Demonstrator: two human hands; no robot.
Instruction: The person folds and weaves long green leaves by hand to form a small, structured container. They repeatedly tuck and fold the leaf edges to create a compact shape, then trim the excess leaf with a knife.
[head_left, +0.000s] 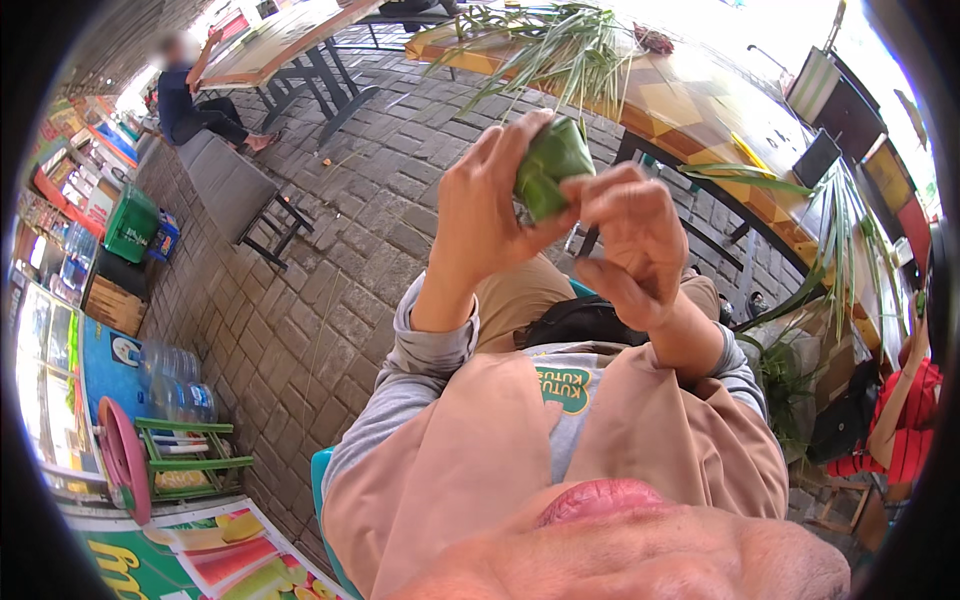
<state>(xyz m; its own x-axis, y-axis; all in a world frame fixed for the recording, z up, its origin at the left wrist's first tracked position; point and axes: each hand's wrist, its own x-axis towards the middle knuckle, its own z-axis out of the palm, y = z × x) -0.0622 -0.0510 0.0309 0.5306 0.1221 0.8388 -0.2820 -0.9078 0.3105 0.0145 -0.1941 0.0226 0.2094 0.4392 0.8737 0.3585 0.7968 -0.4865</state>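
Note:
A small woven pouch of green palm leaf (556, 166) is held up in front of my chest. My left hand (487, 199) grips it from the left, with the fingers behind and the thumb beneath. Curled and blurred by motion, my right hand (634, 236) has fingertips against the pouch's lower right side. Whether they pinch a leaf strip cannot be made out. Beyond my hands, a bundle of long green palm leaf strips (559, 56) lies on the wooden table (675, 97) and hangs over its near edge.
More leaf strips (836, 232) droop over the table's right side, near a dark phone-like slab (816, 157). A person in red (904, 420) is at the right edge. On the left are a grey bench (225, 180), a seated person (187, 105), water jugs (180, 382) and a green stool (191, 457).

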